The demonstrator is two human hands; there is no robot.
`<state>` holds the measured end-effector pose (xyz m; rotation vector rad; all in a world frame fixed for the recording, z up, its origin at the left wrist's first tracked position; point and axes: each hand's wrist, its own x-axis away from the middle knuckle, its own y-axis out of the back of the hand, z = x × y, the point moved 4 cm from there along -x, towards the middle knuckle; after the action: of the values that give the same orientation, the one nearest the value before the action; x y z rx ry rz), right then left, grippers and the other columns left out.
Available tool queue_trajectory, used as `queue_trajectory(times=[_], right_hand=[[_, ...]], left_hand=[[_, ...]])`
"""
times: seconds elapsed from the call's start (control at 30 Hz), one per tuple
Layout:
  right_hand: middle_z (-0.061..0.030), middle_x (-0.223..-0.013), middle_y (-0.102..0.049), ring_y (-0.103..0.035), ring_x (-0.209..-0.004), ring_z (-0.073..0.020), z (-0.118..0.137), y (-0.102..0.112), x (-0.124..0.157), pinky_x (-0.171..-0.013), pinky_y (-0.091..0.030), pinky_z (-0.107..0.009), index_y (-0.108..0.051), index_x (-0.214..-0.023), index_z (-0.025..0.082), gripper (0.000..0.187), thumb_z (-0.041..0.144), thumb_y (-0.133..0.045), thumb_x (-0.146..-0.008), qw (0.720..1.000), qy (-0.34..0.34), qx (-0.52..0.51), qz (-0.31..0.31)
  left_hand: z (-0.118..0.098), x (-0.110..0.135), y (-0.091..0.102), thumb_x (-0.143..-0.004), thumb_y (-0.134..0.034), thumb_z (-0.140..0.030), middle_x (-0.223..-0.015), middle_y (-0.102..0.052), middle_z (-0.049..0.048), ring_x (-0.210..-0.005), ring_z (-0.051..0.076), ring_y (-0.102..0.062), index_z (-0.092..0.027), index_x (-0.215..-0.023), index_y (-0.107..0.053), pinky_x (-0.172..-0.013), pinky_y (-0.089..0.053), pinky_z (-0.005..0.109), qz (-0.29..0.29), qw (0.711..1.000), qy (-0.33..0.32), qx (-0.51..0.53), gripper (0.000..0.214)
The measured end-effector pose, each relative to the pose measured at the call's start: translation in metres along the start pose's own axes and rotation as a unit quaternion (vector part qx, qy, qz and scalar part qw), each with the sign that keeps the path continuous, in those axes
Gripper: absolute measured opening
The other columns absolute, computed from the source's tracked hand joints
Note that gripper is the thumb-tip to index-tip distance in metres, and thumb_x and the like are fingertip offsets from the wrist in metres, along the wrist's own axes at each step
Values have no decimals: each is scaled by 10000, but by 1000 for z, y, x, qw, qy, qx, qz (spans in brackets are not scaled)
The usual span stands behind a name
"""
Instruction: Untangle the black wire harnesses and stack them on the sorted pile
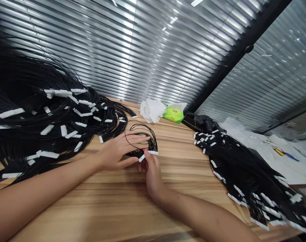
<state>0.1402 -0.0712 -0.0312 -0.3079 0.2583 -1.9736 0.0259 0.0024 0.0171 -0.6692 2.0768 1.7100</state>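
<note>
A looped black wire harness with white connectors stands between my hands above the wooden table. My left hand lies across the wires with its fingers stretched out, the thumb tip close to the small left connector. From below, my right hand pinches the harness at its white connector, thumb on top. Its other fingertips are partly hidden beneath. One loose wire curves over the back of my left hand.
A large heap of black wires with white connectors spreads at the left. Another bundle lies at the right. Crumpled white tissue and a green tissue pack sit by the metallic blinds. Blue-handled tool at far right.
</note>
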Motion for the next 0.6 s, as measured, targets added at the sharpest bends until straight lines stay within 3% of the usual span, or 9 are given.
queue_trajectory(times=[0.23, 0.4, 0.6], right_hand=[[52, -542, -481, -426, -499, -124, 5, -2, 2, -519, -365, -268, -530, -650, 208, 403, 587, -642, -728, 1000, -19, 4, -20], [50, -512, -470, -408, -488, -123, 3, -3, -1, -506, -334, -267, -503, -600, 213, 402, 566, -650, -722, 1000, -19, -6, -12], [38, -465, -465, -409, -473, -126, 5, -5, -5, -516, -317, -273, -486, -534, 208, 469, 596, -574, -784, 999, 7, 40, 33]], left_hand=[[-4, -4, 1, -781, -692, -439, -1230, -682, 53, -1164, 240, -606, -261, -1125, -671, -1109, -299, 453, -62, 991, 116, 1, 387], [-5, -4, -3, -810, -624, -266, -1226, -683, 52, -1157, 211, -610, -247, -1208, -626, -1116, -299, 433, -45, 994, 94, -10, 398], [0, -1, -7, -859, -560, -238, -1244, -672, 68, -1161, 204, -609, -255, -1276, -581, -1097, -328, 427, -39, 996, 73, -41, 418]])
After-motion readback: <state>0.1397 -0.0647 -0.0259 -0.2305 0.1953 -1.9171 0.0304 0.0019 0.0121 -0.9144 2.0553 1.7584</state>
